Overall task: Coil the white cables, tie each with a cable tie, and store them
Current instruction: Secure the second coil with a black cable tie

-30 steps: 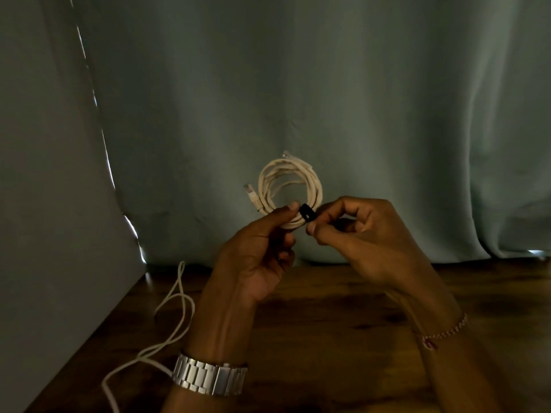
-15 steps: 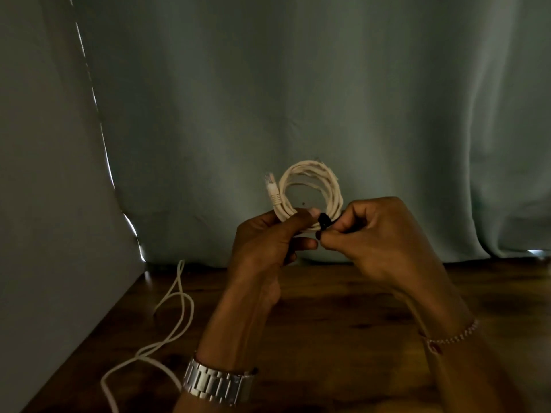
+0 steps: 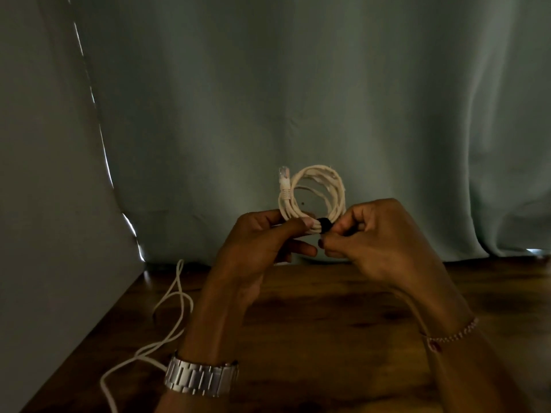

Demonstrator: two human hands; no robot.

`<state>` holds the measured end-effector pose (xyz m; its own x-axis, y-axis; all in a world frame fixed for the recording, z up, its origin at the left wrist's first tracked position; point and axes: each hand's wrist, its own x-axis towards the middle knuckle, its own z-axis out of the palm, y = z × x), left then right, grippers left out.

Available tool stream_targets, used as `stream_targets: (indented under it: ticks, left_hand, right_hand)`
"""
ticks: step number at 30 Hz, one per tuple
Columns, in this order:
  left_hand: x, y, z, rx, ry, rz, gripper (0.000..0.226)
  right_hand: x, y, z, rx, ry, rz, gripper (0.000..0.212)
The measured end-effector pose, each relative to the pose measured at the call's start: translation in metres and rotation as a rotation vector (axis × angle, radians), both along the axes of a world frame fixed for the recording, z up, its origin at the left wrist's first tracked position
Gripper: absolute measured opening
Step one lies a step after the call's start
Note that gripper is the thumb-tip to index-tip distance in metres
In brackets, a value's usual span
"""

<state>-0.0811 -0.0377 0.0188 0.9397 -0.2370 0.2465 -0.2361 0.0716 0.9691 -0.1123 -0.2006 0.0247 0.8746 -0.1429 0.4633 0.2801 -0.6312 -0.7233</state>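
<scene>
While the left hand [image 3: 262, 234] pinches the coil [image 3: 316, 195] at six o'clock, it stands upright. The right hand [image 3: 375, 236] grips the black tie [image 3: 323, 225] just beside, at three o'clock.

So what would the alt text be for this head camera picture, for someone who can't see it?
Two hands hold up a coiled white cable: the left hand grips the coil's bottom while the right hand pinches a black cable tie wrapped around it. Below, a loose white cable lies on a wooden table before a pale curtain.
</scene>
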Motion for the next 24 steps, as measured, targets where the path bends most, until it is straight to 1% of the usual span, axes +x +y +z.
stream_targets:
  ticks: [3, 4, 6, 8, 10, 12, 15, 17, 20, 24]
  left_hand:
    - [0.004, 0.003, -0.001, -0.03, 0.017, 0.008, 0.022]
    - [0.005, 0.003, -0.001, -0.065, 0.033, 0.014, 0.02]
    - [0.007, 0.003, -0.001, -0.149, 0.085, 0.02, 0.008]
    - [0.008, 0.004, 0.0, -0.218, 0.158, 0.033, 0.012]
    - [0.01, 0.004, 0.0, -0.273, 0.227, 0.037, 0.011]
    - [0.012, 0.005, 0.001, -0.32, 0.293, 0.018, 0.007]
    - [0.013, 0.008, 0.001, -0.37, 0.339, -0.006, 0.011]
    - [0.013, 0.012, 0.002, -0.394, 0.35, -0.012, 0.012]
    - [0.012, 0.015, 0.004, -0.38, 0.339, -0.017, 0.014]
    - [0.009, 0.011, 0.005, -0.362, 0.334, -0.028, 0.01]
  right_hand:
    - [0.001, 0.003, 0.0, 0.03, -0.032, 0.016, 0.007]
    - [0.001, 0.005, -0.001, 0.008, -0.071, 0.016, 0.005]
    - [0.001, 0.009, -0.003, -0.027, -0.141, 0.013, 0.004]
    - [0.002, 0.009, -0.004, -0.022, -0.182, 0.02, 0.005]
    - [0.005, 0.009, -0.005, -0.036, -0.237, 0.031, 0.005]
    - [0.007, 0.01, -0.004, -0.032, -0.302, 0.083, 0.007]
    - [0.008, 0.01, -0.004, 0.005, -0.345, 0.213, 0.009]
    - [0.009, 0.008, -0.004, 0.009, -0.359, 0.281, 0.007]
    - [0.009, 0.005, -0.003, 0.063, -0.353, 0.35, 0.008]
    - [0.009, 0.009, -0.004, 0.128, -0.373, 0.327, 0.013]
